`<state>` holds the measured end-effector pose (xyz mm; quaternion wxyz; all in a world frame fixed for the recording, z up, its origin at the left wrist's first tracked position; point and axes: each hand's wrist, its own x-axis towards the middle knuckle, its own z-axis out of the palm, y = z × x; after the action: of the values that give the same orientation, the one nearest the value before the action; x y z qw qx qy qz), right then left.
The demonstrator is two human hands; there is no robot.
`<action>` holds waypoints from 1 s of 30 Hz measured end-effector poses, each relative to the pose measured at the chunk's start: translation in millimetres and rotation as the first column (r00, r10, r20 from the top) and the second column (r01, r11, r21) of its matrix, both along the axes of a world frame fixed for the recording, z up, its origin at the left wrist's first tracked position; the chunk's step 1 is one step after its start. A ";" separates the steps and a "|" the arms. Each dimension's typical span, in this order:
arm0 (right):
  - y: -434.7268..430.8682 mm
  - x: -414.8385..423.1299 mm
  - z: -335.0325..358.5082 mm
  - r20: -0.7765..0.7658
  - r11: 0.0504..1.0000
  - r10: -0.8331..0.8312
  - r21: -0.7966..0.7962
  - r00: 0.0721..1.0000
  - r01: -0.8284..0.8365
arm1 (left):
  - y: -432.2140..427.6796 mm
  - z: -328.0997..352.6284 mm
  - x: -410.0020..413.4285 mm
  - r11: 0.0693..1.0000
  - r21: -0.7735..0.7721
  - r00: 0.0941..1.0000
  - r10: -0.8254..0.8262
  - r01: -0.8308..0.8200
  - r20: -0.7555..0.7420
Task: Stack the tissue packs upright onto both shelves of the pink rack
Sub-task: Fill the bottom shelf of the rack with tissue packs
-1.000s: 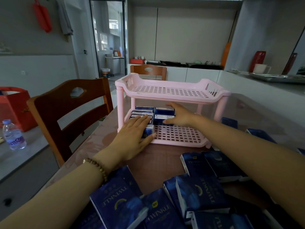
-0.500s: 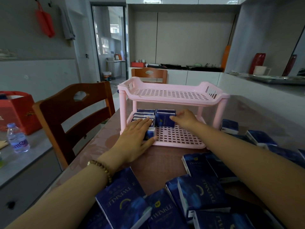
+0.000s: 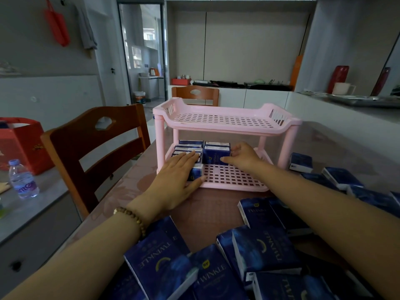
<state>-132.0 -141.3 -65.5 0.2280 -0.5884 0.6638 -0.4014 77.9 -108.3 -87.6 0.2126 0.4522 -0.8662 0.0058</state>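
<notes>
A pink two-shelf rack (image 3: 223,131) stands on the brown table (image 3: 207,211). Its top shelf holds nothing. Several dark blue tissue packs (image 3: 189,147) stand upright in the left part of the lower shelf. My left hand (image 3: 179,176) lies flat, fingers together, against the front packs of the left row. My right hand (image 3: 242,155) grips the right side of an upright pack (image 3: 215,154) in the second row, thumb on its front. Many loose tissue packs (image 3: 259,252) lie in a heap at the near edge.
More packs (image 3: 300,162) lie right of the rack. A wooden chair (image 3: 95,154) stands at the table's left side, another chair (image 3: 195,95) behind the rack. A water bottle (image 3: 22,180) and a red bag (image 3: 20,144) sit on a grey counter at left.
My right hand has drawn back from deep in the lower shelf to the right side of the second-row pack. My left hand stays on the front-left packs. The view has tilted down slightly.
</notes>
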 end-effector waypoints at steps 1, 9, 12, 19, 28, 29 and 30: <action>0.4 0.1 0.2 -0.002 1.000 0.011 -0.003 1.000 -0.011 | -0.1 -0.2 0.1 1.000 -0.001 1.000 0.000 0.000 0.000; -0.1 -2.8 -3.6 -0.023 0.998 0.027 0.050 0.999 -0.026 | -0.7 -1.2 1.0 1.000 -0.008 1.000 -0.012 0.012 0.010; 2.6 -5.8 1.3 -0.015 0.999 0.042 -0.022 0.999 -0.042 | -1.0 -0.7 0.9 1.000 0.001 1.000 -0.014 0.014 0.011; 10.0 -8.1 8.6 -0.079 0.985 0.132 -0.101 0.988 -0.140 | -0.3 -0.5 0.7 1.000 -0.009 1.000 -0.007 0.007 0.020; 2.3 -1.0 -1.9 -0.163 0.977 0.214 0.049 0.963 -0.209 | 0.1 -0.8 1.8 1.000 -0.015 1.000 -0.022 0.022 0.009; 0.7 -3.9 -0.8 -0.170 0.981 0.195 0.022 0.966 -0.194 | -0.8 -1.6 1.7 1.000 -0.020 1.000 -0.020 0.020 0.012; 0.6 -6.5 1.4 -0.190 0.984 0.172 -0.005 0.967 -0.176 | -1.5 -2.2 1.6 1.000 -0.020 1.000 -0.017 0.017 0.015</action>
<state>-138.5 -140.7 -64.1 0.1921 -0.6821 0.6239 -0.3294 79.5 -109.8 -89.7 0.2106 0.4426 -0.8715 0.0163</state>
